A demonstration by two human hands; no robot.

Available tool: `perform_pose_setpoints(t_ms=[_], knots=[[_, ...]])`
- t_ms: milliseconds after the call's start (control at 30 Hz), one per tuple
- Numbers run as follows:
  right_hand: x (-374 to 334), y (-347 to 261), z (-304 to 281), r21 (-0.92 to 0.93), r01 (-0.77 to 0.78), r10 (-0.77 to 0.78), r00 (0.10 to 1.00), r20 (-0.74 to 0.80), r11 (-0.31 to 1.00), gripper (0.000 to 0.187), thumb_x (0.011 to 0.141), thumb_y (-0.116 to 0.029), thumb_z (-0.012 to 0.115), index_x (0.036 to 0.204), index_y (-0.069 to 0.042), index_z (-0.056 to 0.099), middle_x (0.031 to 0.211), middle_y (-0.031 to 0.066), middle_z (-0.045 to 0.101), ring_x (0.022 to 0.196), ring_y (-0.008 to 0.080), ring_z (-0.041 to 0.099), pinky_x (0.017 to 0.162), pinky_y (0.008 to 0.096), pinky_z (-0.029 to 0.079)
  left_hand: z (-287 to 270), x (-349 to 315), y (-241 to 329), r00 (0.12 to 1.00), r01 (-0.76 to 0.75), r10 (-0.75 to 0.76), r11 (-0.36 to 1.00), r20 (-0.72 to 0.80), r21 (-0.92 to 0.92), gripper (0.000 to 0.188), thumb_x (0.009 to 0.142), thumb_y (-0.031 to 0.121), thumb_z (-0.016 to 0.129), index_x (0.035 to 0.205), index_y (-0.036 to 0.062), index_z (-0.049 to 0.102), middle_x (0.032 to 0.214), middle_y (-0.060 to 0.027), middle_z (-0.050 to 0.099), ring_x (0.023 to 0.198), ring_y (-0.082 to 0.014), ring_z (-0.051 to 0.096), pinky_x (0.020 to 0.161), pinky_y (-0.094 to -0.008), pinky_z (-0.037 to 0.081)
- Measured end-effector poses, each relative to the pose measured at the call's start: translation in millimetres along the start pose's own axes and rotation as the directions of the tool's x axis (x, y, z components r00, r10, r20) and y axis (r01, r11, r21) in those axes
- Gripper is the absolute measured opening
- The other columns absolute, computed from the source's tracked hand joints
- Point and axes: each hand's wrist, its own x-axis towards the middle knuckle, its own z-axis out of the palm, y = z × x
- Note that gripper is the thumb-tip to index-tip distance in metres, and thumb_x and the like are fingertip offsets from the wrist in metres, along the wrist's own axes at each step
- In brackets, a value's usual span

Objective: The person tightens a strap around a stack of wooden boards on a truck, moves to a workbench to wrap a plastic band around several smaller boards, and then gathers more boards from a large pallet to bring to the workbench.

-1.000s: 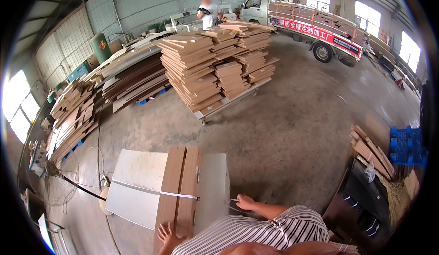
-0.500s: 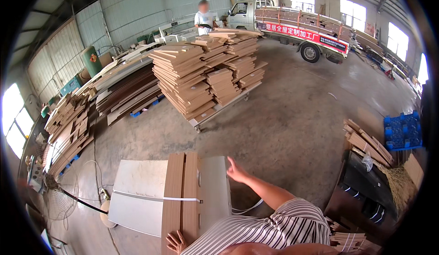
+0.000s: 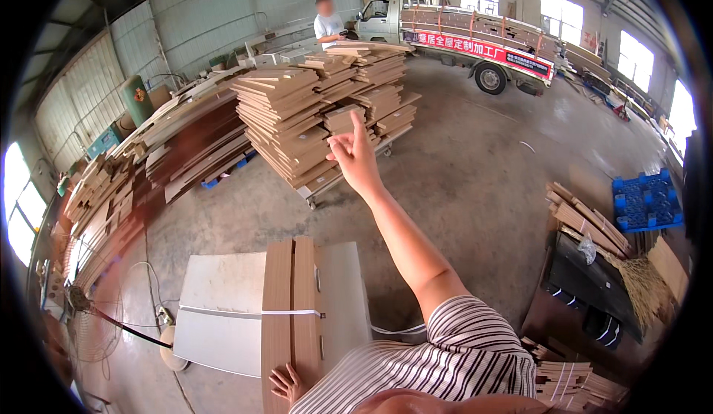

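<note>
Two long wood-grain boards (image 3: 278, 276) lie side by side on a grey-white worktop (image 3: 221, 280), and a white strap (image 3: 245, 314) runs across them. My left hand (image 3: 287, 384) rests on the near end of the boards with its fingers spread. My right hand (image 3: 355, 155) is raised in the air, its index finger stretched out and the other fingers partly bent, holding nothing. In the picture it overlaps a big stack of wood panels (image 3: 278, 109) on a wheeled cart (image 3: 323, 184), standing farther off.
Beyond the stack stands a person (image 3: 327, 24) in a white top. A loaded flatbed truck (image 3: 475, 46) is parked at the back. Long panels (image 3: 197, 154) lie on the left near a standing fan (image 3: 93, 310). On the right are a blue pallet (image 3: 645, 202) and a black panel (image 3: 594, 284).
My right arm has swung up and forward from beside the worktop toward the panel stack, its index finger still extended. My left hand stays on the boards. The view has shifted slightly.
</note>
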Motion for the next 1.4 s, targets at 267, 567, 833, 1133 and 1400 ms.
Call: perform_pose_setpoints(t_ms=[267, 567, 833, 1133, 1400], knots=[[-171.4, 50.2, 59.8, -0.037, -0.387, 0.337, 0.747, 0.573, 0.921, 0.011, 0.091, -0.017, 0.050, 0.092, -0.007, 0.047, 0.077, 0.0007, 0.052, 0.067, 0.0089, 0.054, 0.060, 0.0261, 0.046, 0.4, -8.8, 0.5, 0.997, -0.001, 0.006, 0.998, 0.075, -0.067, 0.072, 0.084, 0.039, 0.052, 0.145, 0.0239, 0.017, 0.150, -0.0208, 0.007, 0.137, -0.0405, 0.009, 0.102, -0.0631, 0.013], [-478.9, 112.6, 37.5, -0.419, -0.630, 0.524, -0.022, 0.851, 0.654, 0.042, 0.090, -0.041, 0.048, 0.084, -0.001, 0.058, 0.064, 0.0053, 0.058, 0.056, 0.0158, 0.056, 0.054, 0.0331, 0.047, -75.6, -58.2, -55.5, 0.977, 0.212, -0.196, 0.903, 0.079, -0.373, 0.112, 0.061, 0.041, 0.078, 0.144, 0.0106, 0.009, 0.141, -0.0208, 0.027, 0.130, -0.0375, 0.025, 0.104, -0.0519, 0.024], [-501.6, 46.6, 79.5, -0.742, -0.668, 0.436, -0.651, 0.621, 0.059, 0.095, 0.079, -0.066, 0.053, 0.129, 0.013, 0.034, 0.130, 0.0301, 0.041, 0.119, 0.0340, 0.045, 0.095, 0.0410, 0.040, -103.4, -111.7, -87.6, 0.894, 0.312, -0.214, 0.928, 0.395, -0.204, 0.139, 0.046, 0.044, 0.086, 0.144, 0.0120, -0.007, 0.140, -0.0164, 0.020, 0.130, -0.0359, 0.021, 0.103, -0.0511, 0.024], [-548.6, 38.7, 90.0, -0.627, -0.721, 0.369, -0.691, 0.621, -0.295, 0.081, 0.075, -0.051, 0.068, 0.137, -0.008, 0.036, 0.141, 0.0131, 0.032, 0.130, 0.0274, 0.027, 0.104, 0.0382, 0.029, -104.3, -102.0, -96.6, 0.942, 0.113, -0.011, 0.951, 0.336, -0.287, 0.127, 0.052, 0.037, 0.083, 0.145, 0.0097, 0.000, 0.121, -0.0205, 0.037, 0.113, -0.0372, 0.037, 0.098, -0.0449, 0.031], [-520.1, 8.2, 89.2, -0.557, -0.784, 0.453, -0.616, 0.644, -0.275, 0.068, 0.086, -0.037, 0.058, 0.135, 0.002, 0.033, 0.141, 0.0146, 0.033, 0.130, 0.0255, 0.033, 0.110, 0.0355, 0.024, -118.2, -97.5, -84.4, 0.981, 0.039, 0.009, 0.969, 0.194, -0.245, 0.116, 0.050, 0.031, 0.083, 0.143, 0.0136, 0.016, 0.116, -0.0175, 0.043, 0.107, -0.0341, 0.042, 0.094, -0.0443, 0.034]])
